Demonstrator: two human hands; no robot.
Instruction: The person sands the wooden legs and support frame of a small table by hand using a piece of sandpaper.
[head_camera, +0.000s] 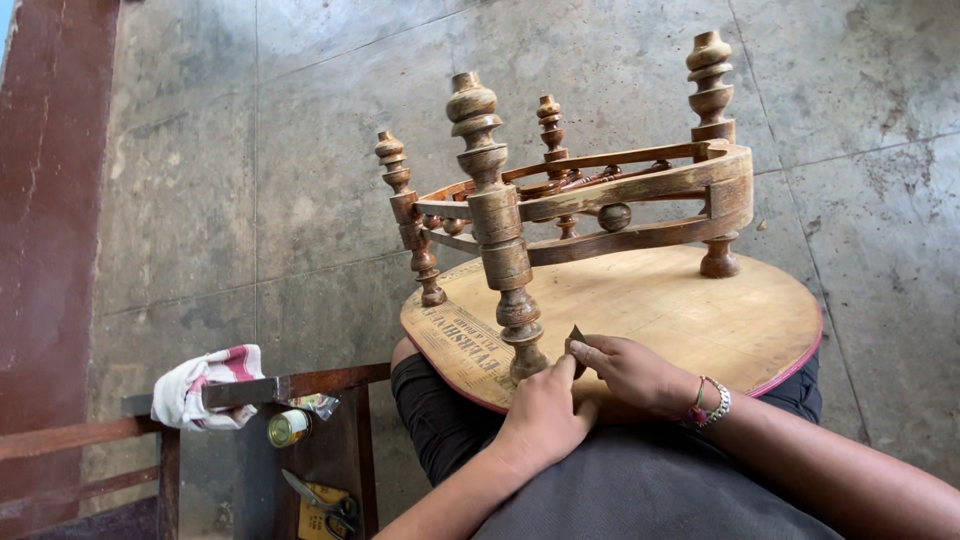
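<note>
An upturned round wooden table (700, 310) with turned legs rests on my lap, its underside facing up. My right hand (630, 370) pinches a small dark piece, perhaps sandpaper (578, 335), against the wood beside the base of the nearest leg (500, 230). My left hand (545, 410) lies with curled fingers on the tabletop edge right below that leg, touching the right hand. A beaded bracelet (708, 402) sits on my right wrist.
A wooden stool or frame (320, 385) stands at my left with a red-and-white cloth (205, 385) draped on it, a small tin can (287, 428) and pliers (325, 505) below. Concrete floor (250, 200) all around; a dark red wall (50, 200) at left.
</note>
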